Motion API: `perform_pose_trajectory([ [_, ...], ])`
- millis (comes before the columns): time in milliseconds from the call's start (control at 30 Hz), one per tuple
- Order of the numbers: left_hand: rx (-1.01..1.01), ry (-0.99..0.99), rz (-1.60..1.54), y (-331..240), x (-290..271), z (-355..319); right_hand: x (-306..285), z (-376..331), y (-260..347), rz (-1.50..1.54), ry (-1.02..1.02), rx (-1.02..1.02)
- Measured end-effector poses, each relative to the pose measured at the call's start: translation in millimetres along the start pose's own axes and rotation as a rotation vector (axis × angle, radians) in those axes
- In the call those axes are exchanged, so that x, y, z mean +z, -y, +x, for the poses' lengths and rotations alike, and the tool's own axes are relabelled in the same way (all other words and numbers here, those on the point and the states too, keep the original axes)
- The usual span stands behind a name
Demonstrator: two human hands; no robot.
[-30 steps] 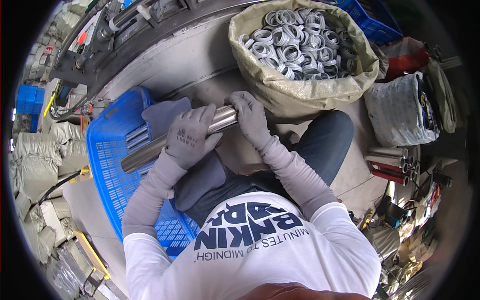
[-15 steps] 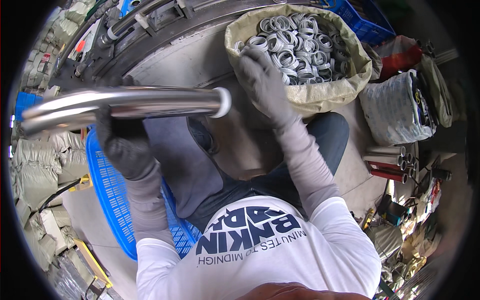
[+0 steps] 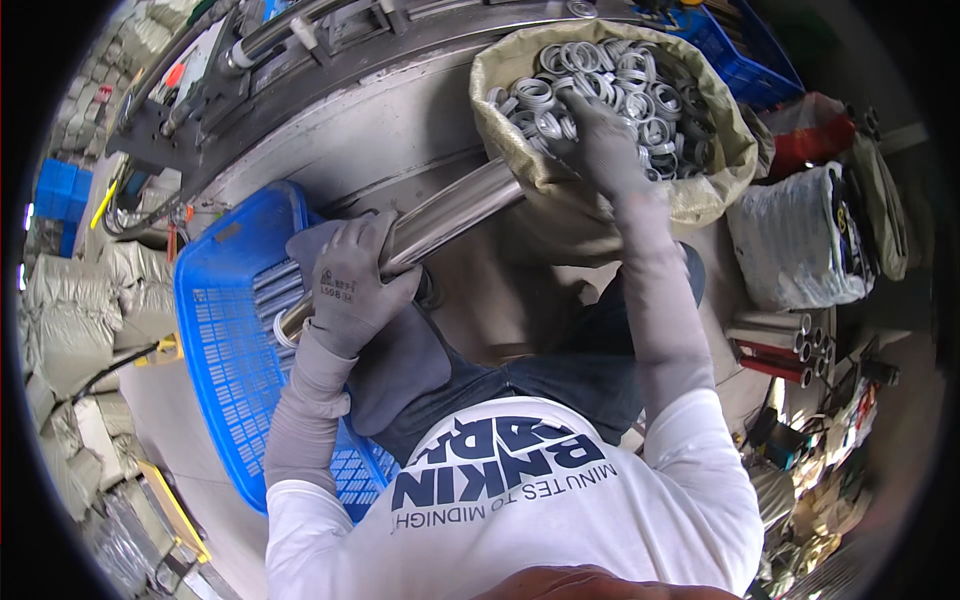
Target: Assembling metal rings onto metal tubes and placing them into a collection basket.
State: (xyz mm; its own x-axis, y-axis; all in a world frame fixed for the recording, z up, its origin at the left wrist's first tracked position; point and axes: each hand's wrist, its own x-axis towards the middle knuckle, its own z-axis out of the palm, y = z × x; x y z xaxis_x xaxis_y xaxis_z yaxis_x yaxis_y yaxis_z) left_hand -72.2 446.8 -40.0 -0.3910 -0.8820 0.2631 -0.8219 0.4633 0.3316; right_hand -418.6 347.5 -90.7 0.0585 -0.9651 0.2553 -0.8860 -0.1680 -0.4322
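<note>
My gloved left hand [image 3: 362,285] is closed around a shiny metal tube [image 3: 455,215], which slants from lower left to upper right. A white ring [image 3: 285,330] sits around its lower-left end, above a blue plastic basket [image 3: 215,350]. The upper-right end lies at the rim of a woven sack [image 3: 735,190]. Many grey-white rings [image 3: 635,95] fill this sack. My gloved right hand [image 3: 605,150] reaches over the near rim, its fingers bent down among the rings; whether one is gripped is hidden. More metal tubes [image 3: 278,290] lie in the basket, partly behind my left hand.
A dark metal machine frame [image 3: 400,65] runs along the far side. At the far right are a blue crate [image 3: 745,60] and a wrapped white bundle [image 3: 795,240]. Stacked tubes [image 3: 775,345] lie below it. Wrapped packages [image 3: 70,300] line the left side.
The tube has swung round: its white-ringed end, formerly at the right, is now at lower left. My right hand has moved from the sack's left edge farther right over the rings.
</note>
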Motion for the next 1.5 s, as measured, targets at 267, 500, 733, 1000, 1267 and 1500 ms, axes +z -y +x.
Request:
perform_pose_trajectory([
  [267,0.017,0.093,-0.004,0,3,1,-46,-53,42,0.937,0.36,-0.118],
  [500,0.046,0.042,0.036,-6,12,-4,38,-79,80,1.529,-0.129,0.164],
  [733,0.064,0.061,0.051,-9,14,-8,37,-74,75,0.66,-0.369,-0.212],
  [1000,0.085,0.068,0.011,-7,17,-7,34,-79,92,0.819,-0.273,0.046],
  [1267,0.102,0.054,0.016,-2,19,-8,35,-80,100,1.142,-0.202,0.283],
  [1500,0.075,0.092,0.18,13,-2,-19,19,-31,24,0.158,-0.375,-0.338],
])
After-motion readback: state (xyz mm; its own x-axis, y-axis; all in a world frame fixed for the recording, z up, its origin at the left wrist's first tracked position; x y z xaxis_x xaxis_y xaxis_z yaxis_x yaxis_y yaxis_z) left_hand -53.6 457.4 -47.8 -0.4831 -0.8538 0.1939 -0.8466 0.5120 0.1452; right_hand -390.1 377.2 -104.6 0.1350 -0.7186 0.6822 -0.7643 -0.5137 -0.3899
